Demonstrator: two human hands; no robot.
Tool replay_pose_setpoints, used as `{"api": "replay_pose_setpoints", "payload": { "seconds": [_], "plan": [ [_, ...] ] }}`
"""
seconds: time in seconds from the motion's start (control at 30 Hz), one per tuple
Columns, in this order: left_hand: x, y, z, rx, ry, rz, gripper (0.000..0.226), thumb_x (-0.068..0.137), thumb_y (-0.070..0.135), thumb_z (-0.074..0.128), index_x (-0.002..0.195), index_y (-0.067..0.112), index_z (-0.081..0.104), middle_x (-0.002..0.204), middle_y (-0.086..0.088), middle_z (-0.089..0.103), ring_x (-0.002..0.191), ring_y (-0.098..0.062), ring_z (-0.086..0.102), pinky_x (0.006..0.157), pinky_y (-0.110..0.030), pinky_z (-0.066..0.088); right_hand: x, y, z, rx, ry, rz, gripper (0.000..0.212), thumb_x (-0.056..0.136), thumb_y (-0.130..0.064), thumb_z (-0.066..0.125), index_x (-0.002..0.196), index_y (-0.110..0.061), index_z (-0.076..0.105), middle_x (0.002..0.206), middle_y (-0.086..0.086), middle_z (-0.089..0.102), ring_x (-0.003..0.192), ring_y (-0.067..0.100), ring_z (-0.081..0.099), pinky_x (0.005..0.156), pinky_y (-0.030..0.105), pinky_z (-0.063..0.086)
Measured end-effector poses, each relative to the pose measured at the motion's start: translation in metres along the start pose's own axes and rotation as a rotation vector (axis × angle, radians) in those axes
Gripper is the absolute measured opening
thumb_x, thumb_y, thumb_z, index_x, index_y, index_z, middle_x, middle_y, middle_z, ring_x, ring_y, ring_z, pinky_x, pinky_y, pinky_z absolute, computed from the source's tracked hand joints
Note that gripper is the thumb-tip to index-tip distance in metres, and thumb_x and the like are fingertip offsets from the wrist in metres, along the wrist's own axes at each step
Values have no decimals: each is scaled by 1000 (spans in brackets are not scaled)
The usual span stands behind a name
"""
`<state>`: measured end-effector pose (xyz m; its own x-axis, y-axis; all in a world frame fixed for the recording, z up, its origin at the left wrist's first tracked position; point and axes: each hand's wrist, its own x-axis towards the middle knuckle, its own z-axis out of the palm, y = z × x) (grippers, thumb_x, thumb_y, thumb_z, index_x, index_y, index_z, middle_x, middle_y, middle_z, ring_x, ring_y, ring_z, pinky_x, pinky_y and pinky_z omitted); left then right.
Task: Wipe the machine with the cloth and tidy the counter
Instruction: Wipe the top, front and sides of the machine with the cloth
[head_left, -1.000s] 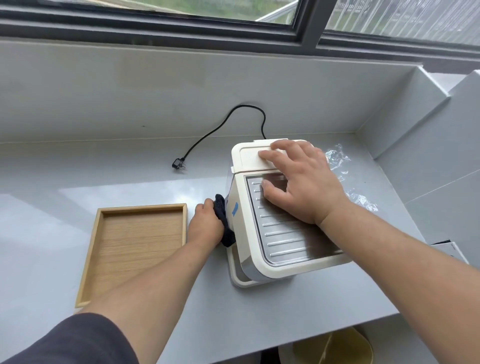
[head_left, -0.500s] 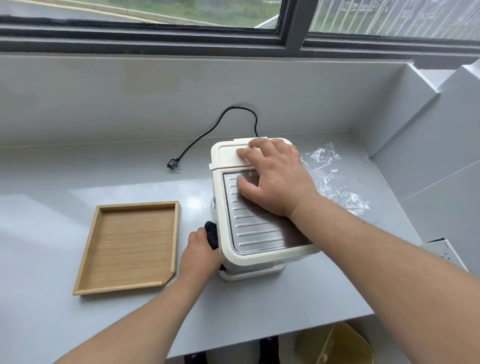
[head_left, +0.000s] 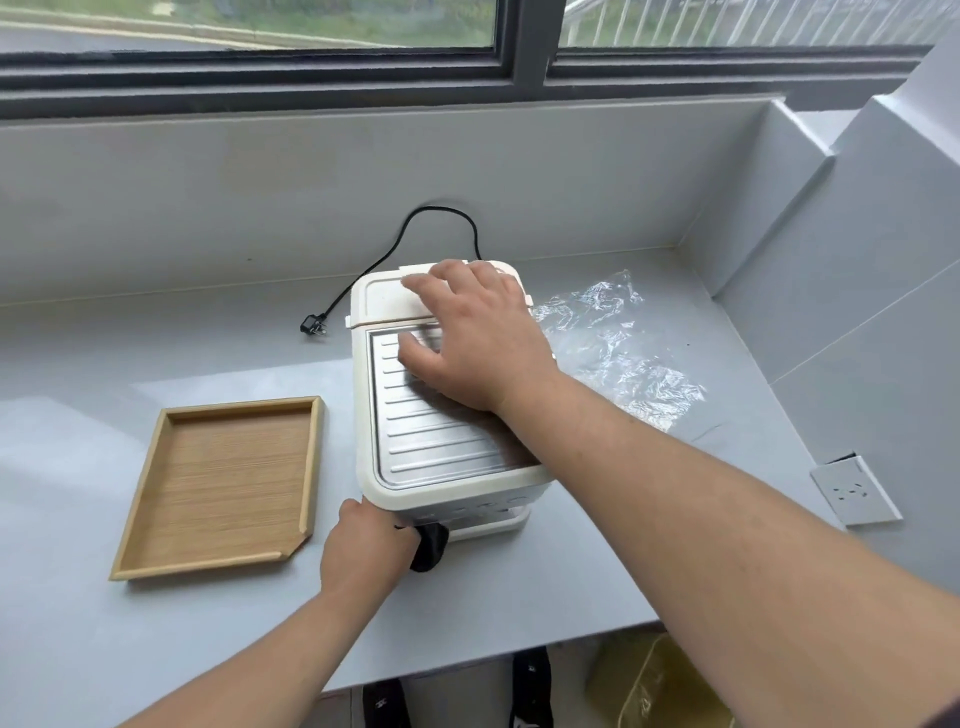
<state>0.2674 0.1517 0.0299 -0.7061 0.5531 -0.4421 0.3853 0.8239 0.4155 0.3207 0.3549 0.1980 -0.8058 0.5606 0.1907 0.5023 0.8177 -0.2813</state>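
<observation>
Wide pale grey counter (head_left: 156, 649) under a dark-framed window, mostly bare. At centre, boxy cream plastic machine (head_left: 384, 306) with a ribbed metal top plate, front face toward six o'clock. At nine o'clock of the machine, just beside it but apart, shallow rectangular wooden tray (head_left: 218, 483), nothing in it. At three o'clock, crumpled sheet of clear plastic film (head_left: 618, 343) lying loose on the counter. From twelve around to ten o'clock, thin black power cord (head_left: 415, 221) looping back, plug unplugged and flat on the surface. Right hand (head_left: 478, 338) spread open, palm down, pressing on the machine's top to steady it, gripping nothing. Left hand (head_left: 363, 551) at six o'clock of the machine, fingers closed around a small dark bunched cloth (head_left: 430, 548), pressed against the lower front edge. Judging by this: wiping in progress, now at the front face; which sides are already clean, impossible to tell. Tidying apparently not begun, with film, cord and tray not yet put away.
</observation>
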Motion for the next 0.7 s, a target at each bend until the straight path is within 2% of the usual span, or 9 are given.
{"api": "replay_pose_setpoints", "payload": {
  "seconds": [0.13,0.27,0.37,0.43,0.5,0.6,0.7],
  "plan": [
    [-2,3,4,-10,-2,-46,21,69,16,58,89,11,57,88,-11,60,65,-25,58,48,-28,38,-2,3,-3,76,54,-2,59,91,-52,57,145,-28,55,139,-2,57,131,26,46,115,48,30],
    [-10,3,6,-33,0,-56,17,68,11,61,81,13,51,75,-7,63,57,-22,56,47,-26,40,-4,5,-7,274,149,23,44,93,-38,64,134,-22,66,126,-1,64,121,26,51,110,44,35],
    [-16,4,10,-15,-18,-61,19,69,15,59,86,12,52,84,-8,62,64,-23,60,50,-28,40,-10,19,-11,391,199,71,34,92,-29,65,124,-18,71,119,3,67,115,28,53,104,44,40],
    [-20,5,13,-16,-31,-46,18,68,17,58,86,14,55,83,-6,63,65,-22,61,50,-27,38,-23,42,-11,420,218,97,31,91,-23,63,119,-16,72,115,3,67,111,28,55,100,42,43],
    [-25,7,17,-31,-36,-27,20,67,17,58,87,20,57,80,0,64,64,-18,60,49,-25,37,-46,70,-7,482,246,176,28,90,-19,59,114,-17,72,111,-1,66,108,22,57,96,37,45],
    [-30,10,23,-56,-33,-22,30,69,18,59,98,24,62,83,7,65,67,-12,60,51,-25,38,-99,102,10,635,277,435,26,92,-22,51,110,-32,67,108,-16,63,97,1,59,83,25,46],
    [-34,15,26,-104,-37,-39,30,70,17,61,98,31,62,91,7,67,73,-10,59,56,-27,42,-157,115,44,598,159,586,22,94,-26,51,105,-42,61,107,-17,61,89,-3,58,73,25,44]
  ]
}}
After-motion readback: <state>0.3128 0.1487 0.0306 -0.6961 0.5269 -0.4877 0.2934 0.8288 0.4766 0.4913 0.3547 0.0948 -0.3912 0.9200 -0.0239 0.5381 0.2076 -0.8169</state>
